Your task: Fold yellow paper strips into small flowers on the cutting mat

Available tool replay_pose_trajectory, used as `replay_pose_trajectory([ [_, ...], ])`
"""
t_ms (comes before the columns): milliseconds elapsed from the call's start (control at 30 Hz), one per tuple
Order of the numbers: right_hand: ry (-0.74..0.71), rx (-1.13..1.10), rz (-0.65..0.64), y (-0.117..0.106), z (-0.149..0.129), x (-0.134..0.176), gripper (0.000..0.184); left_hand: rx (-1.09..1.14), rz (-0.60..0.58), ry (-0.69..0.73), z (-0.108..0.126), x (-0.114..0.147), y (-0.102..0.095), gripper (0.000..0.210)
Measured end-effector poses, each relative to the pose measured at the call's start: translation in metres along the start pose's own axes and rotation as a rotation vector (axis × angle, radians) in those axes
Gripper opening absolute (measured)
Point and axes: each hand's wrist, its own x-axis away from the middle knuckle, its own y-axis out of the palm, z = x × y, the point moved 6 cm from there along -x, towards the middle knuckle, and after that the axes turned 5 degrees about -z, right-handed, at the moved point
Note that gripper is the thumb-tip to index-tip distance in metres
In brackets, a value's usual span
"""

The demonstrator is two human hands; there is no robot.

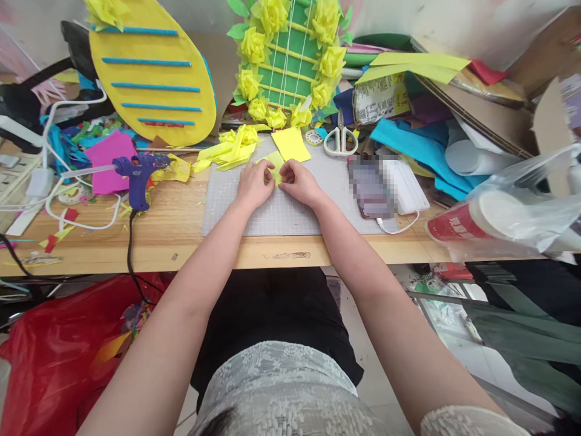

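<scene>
A small yellow paper piece [275,168] is pinched between both hands, left hand [252,183] and right hand [300,181] closed on it, over the grey gridded mat [281,215] on the wooden counter [172,233]. Cut yellow strips [229,148] are heaped just behind; white scissors [340,140] are laid nearby.

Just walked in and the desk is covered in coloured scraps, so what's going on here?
A person seated at a wooden table works a small yellow paper piece with both hands on a grey cutting mat. The left hand and right hand pinch it from either side. More yellow paper strips lie just beyond, with white scissors and a purple glue gun nearby. A green panel ringed with yellow paper flowers stands at the back.
</scene>
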Motion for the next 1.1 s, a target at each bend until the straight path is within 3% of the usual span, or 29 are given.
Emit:
replay_pose_trajectory([
  [300,-0.021,0.008,-0.006,0.0013,0.0008,-0.0018,0.025,-0.091,-0.027,0.060,0.0046,-0.0007,0.0030,0.010],
  [500,-0.031,0.029,-0.045,0.0011,0.0008,-0.0010,0.021,-0.130,-0.032,0.048,0.0079,0.0011,0.0022,0.018],
  [767,-0.013,-0.118,-0.066,-0.0055,0.0055,-0.0039,0.020,-0.147,-0.021,0.022,0.0088,0.0065,0.0018,0.017],
  [1100,-0.074,-0.040,-0.103,0.0011,0.0019,-0.0009,0.023,-0.129,-0.014,-0.044,0.0046,0.0074,0.0046,0.016],
])
